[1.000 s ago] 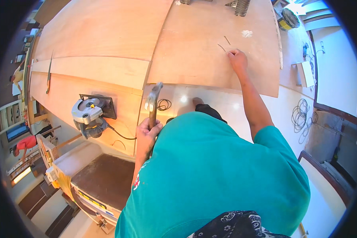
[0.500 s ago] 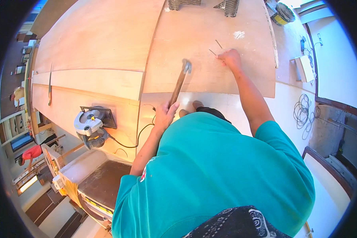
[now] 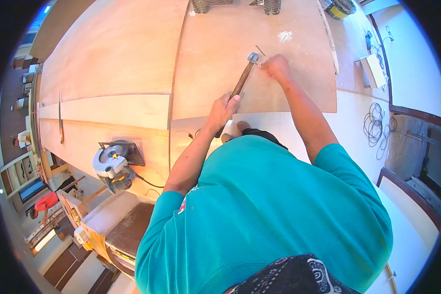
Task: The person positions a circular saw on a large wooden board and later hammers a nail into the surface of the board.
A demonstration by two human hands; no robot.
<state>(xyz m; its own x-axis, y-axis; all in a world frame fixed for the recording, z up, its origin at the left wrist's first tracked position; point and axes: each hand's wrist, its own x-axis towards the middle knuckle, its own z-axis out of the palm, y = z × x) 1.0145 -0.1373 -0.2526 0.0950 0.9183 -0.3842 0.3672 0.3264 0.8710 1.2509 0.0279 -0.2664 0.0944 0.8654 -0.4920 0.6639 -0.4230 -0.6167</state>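
My left hand (image 3: 224, 110) is wrapped round the wooden handle of a hammer (image 3: 241, 82). The hammer's metal head lies right beside the fingertips of my right hand (image 3: 276, 67), low over the plywood sheet (image 3: 210, 59). Those right fingers are pinched together around a thin nail, which the fingers and the hammer head now mostly hide. Just beyond them a second nail (image 3: 260, 50) shows on the sheet; whether it stands in the wood or lies on it I cannot tell.
A circular saw (image 3: 113, 164) with a black cord rests on the boards at left, and a handsaw (image 3: 61, 117) lies farther left. Black woven pieces (image 3: 265, 7) stand at the far edge. Coiled cable (image 3: 375, 122) is on the floor at right. Another person (image 3: 46, 202) bends at far left.
The hammer has moved up and to the right with my left hand, so its head has come against my right fingertips. My right hand stays in its pinch; the whole view has shifted slightly.
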